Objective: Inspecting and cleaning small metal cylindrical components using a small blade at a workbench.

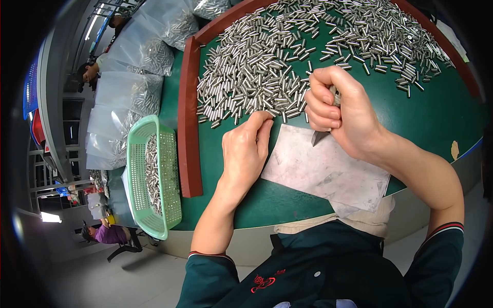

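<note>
Many short, shiny metal pins (251, 66) lie heaped on the green tabletop (303, 205). At the near edge of the heap my left hand (245, 146) is closed, thumb and forefinger pinched on what looks like one metal pin (272, 114). To its right, my right hand (341, 108) is wrapped in a fist around a tool. A dark, pointed blade (317, 137) sticks out below the fist, over a smudged whitish sheet (323, 161); the fingers hide most of its handle. Whether the blade touches the sheet I cannot tell.
A red-brown raised border (189, 128) runs along the left and far sides. Left of it stands a green perforated basket (172, 200) holding pins. Beyond are several clear bags (115, 92) of pins. A folded beige cloth (367, 223) lies at the near edge. Other people are at left.
</note>
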Available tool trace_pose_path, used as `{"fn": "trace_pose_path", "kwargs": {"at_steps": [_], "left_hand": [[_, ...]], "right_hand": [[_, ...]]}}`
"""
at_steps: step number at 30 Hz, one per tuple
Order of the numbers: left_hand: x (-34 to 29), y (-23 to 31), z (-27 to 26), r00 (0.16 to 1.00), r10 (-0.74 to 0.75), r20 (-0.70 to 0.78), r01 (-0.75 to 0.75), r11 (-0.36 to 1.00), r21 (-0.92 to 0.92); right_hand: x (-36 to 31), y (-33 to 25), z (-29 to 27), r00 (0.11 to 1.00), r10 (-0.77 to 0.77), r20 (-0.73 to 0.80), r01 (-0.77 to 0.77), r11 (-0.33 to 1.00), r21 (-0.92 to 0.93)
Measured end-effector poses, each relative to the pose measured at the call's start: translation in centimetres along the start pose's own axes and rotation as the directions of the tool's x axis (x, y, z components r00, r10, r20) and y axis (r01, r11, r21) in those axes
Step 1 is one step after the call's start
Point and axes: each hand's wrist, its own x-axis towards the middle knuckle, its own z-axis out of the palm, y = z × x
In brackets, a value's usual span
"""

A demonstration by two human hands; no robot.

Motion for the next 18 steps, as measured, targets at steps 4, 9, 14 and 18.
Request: {"fn": "trace_pose_path", "kwargs": {"at_steps": [4, 9, 14, 18], "left_hand": [[0.1, -0.2, 0.2, 0.999, 0.044, 0.017, -0.046, 0.996, 0.07], [0.4, -0.6, 0.4, 0.995, 0.1, 0.027, -0.103, 0.984, 0.142], [0.1, -0.8, 0.0, 0.994, 0.07, 0.081, -0.083, 0.982, 0.169], [0.0, -0.5, -0.7, 0.97, -0.123, 0.21, 0.208, 0.869, -0.449]], "right_hand": [[0.1, 0.1, -0.1, 1.0, 0.0, -0.011, 0.0, 1.0, 0.012], [0.1, 0.1, -0.1, 1.0, 0.002, 0.008, -0.002, 1.0, 0.022], [0.1, 0.1, 0.1, 1.0, 0.003, -0.017, -0.003, 1.0, 0.023], [0.1, 0.0, 0.1, 1.0, 0.001, -0.026, -0.001, 1.0, 0.025]]}}
